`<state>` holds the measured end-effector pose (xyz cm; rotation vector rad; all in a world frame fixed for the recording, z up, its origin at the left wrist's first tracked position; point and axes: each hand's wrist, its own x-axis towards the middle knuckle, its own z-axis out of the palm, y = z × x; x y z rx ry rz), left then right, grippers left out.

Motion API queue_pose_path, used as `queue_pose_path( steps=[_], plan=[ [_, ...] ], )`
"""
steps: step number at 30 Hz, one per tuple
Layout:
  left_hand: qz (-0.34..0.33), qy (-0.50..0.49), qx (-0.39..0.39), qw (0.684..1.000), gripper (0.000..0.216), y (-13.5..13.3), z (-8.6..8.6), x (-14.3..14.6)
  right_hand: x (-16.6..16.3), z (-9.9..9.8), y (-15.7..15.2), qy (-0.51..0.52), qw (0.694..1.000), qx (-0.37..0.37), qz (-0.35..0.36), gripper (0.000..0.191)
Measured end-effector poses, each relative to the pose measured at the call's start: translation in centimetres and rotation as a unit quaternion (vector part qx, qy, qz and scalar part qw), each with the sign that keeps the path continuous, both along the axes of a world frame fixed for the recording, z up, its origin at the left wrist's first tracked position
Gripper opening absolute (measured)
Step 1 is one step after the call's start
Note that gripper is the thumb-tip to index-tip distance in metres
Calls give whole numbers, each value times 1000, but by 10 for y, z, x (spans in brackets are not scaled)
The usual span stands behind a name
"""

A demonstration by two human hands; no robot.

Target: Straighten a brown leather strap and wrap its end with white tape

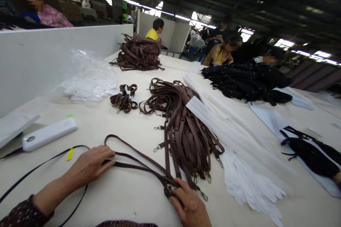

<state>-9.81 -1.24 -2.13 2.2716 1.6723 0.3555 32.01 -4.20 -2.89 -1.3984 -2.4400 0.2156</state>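
Observation:
My left hand (89,166) lies on the table with its fingers pressed on the looped end of a brown leather strap (138,163). The strap runs right to my right hand (190,205), whose fingers pinch it at the buckle end near the table's front. Just beyond the strap lies a large heap of similar brown straps (183,124) with metal clips. A small tied bundle of straps (124,100) rests farther back.
A white handheld device (49,133) with a black cable (39,170) lies at the left. Clear plastic bags (87,76), a stack of brown bags (140,52), white paper strips (239,149) and black bags (247,79) cover the table. Several people sit beyond.

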Motion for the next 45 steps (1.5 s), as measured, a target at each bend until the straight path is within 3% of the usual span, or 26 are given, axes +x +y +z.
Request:
queue_pose_path(
  steps=[8,15,20,25,31,33,37,39,43,45],
  plan=[
    [-56,43,49,996,14,1,-11,21,3,0,3,-11,1000,-29,-7,11],
    [-56,69,84,992,17,19,6,6,-4,19,8,-33,979,-191,-58,25],
    [-135,80,-34,987,15,51,15,10,-12,36,10,-40,961,-263,-75,31],
    [-174,39,-94,979,15,66,15,10,-11,38,8,22,963,-254,-92,24],
    [-161,-21,-35,986,19,48,-13,-1,-7,34,10,110,959,-223,-135,25],
    [-158,-30,-14,987,19,42,-22,-3,-9,34,10,88,960,-213,-161,21],
    [-162,-24,8,987,17,39,-32,-5,-18,38,12,-7,962,-186,-199,36],
    [-166,-12,15,986,16,39,-35,-7,-23,40,13,-50,968,-162,-184,35],
    [-158,10,25,987,13,41,-36,-12,-26,41,15,-126,973,-134,-137,10],
    [-152,16,35,988,13,42,-34,-14,-23,40,16,-143,972,-144,-120,15]
  ],
)
